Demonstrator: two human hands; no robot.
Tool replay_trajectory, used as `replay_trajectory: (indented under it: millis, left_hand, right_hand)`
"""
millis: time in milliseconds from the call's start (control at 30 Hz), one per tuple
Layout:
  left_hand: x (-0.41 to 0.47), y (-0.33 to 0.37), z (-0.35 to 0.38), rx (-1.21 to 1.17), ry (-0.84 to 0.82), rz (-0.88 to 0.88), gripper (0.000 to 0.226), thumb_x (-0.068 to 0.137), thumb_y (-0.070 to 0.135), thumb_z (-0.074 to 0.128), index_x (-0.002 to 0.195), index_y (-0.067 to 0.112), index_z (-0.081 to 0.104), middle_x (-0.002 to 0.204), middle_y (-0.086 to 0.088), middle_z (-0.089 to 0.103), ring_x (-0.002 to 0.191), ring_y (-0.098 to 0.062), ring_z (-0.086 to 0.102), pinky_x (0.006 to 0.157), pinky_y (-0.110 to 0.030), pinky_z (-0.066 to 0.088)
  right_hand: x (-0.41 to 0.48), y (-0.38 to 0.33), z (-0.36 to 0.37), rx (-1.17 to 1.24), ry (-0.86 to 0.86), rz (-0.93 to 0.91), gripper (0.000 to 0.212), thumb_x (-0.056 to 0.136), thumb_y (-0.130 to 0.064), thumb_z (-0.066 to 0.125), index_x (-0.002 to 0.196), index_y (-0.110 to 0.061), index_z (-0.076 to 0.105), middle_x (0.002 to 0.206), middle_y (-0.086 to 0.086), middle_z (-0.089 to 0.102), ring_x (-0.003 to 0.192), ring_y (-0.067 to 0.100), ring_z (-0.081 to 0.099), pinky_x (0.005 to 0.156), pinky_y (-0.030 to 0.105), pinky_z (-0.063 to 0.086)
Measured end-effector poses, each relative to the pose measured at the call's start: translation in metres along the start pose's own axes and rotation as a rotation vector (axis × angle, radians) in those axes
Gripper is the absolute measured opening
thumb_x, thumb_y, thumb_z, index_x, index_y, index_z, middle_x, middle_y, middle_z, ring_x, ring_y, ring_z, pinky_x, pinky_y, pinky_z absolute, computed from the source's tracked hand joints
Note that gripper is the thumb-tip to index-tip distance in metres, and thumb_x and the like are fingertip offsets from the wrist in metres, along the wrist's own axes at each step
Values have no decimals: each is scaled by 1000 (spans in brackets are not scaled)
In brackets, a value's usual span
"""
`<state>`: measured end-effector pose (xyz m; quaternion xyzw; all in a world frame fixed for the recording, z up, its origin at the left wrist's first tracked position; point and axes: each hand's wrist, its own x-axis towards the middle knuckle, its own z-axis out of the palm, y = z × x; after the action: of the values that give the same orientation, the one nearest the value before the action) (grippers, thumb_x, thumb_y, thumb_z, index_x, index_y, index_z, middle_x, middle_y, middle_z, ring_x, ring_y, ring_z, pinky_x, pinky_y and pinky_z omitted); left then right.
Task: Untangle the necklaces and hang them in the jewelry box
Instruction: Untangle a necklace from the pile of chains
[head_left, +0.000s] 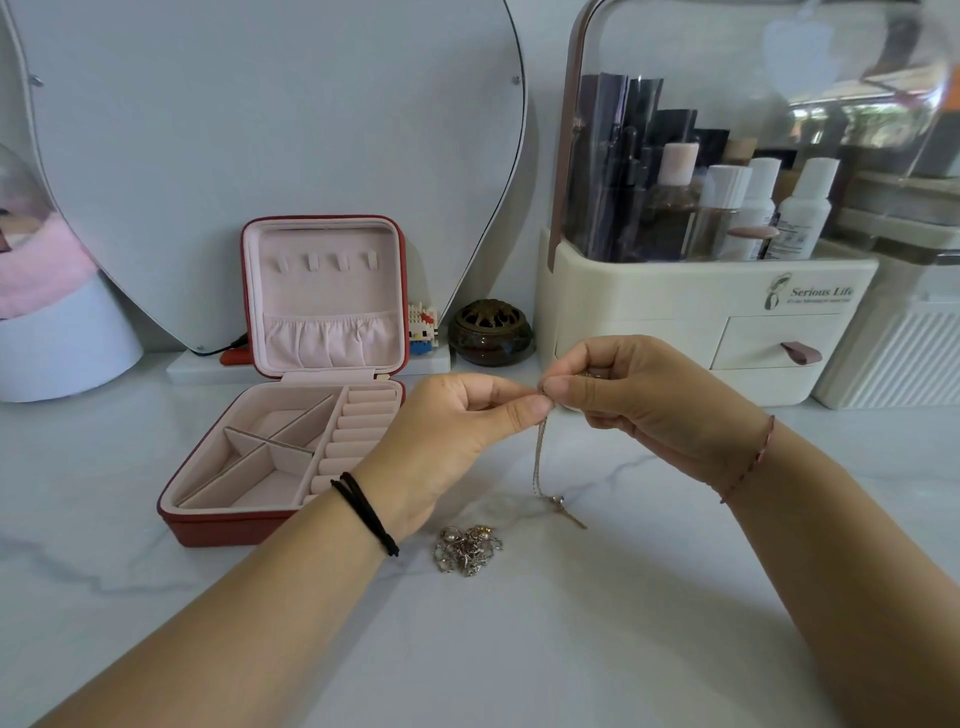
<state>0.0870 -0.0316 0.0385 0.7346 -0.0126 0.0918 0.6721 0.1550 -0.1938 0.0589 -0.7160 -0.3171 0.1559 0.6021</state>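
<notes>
The red jewelry box (291, 415) sits open, its compartments bare. Both hands' fingers (524, 410) pinch one necklace (540, 457) by its top; it dangles above the tangled pile (467, 550) on the worktop (519, 649).

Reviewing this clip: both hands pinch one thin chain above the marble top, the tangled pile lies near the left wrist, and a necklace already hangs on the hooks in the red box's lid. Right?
Not quite. The head view shows the four hooks in the red jewelry box lid bare. The left hand and right hand do pinch the thin chain, and the tangled pile lies near the left wrist.
</notes>
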Motion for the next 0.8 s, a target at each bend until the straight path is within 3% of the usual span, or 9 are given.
replay_trajectory:
  millis: [167, 333, 467, 600, 800]
  left_hand:
    - [0, 1, -1, -3, 5, 17, 8, 80, 14, 68, 85, 9, 72, 75, 0, 69, 74, -2, 61, 72, -10, 46]
    - [0, 1, -2, 76, 39, 65, 5, 80, 15, 69, 79, 14, 74, 73, 2, 68, 75, -4, 58, 77, -16, 45]
    - [-1, 0, 0, 132, 62, 89, 4, 78, 14, 71, 79, 11, 74, 81, -14, 70, 75, -7, 57, 76, -17, 44]
    - [-1, 0, 1, 181, 85, 101, 5, 77, 10, 73, 80, 7, 75, 76, -9, 71, 61, 3, 55, 64, -7, 43]
    - [1, -4, 0, 227, 135, 107, 1, 75, 9, 73, 75, 10, 74, 73, -4, 71, 60, 0, 56, 60, -8, 43]
  right_hand:
    - [-1, -1, -2, -31, 5, 9, 20, 68, -26, 72, 79, -9, 69, 61, 1, 52, 54, 7, 37, 54, 17, 32]
    - [0, 0, 0, -141, 53, 27, 3, 79, -14, 72, 77, -16, 71, 69, 4, 56, 63, 8, 41, 60, 22, 35]
    - [-1, -2, 4, -257, 51, 39, 9, 79, -18, 71, 72, -22, 71, 66, 1, 53, 68, 7, 41, 62, 22, 35]
    - [-5, -7, 9, -427, 93, 37, 10, 84, -9, 63, 76, -14, 68, 43, -14, 41, 49, 1, 37, 44, 5, 27]
    - [-7, -9, 12, -561, 119, 9, 6, 84, -10, 63, 80, -13, 66, 49, -9, 38, 49, -2, 37, 39, 2, 29]
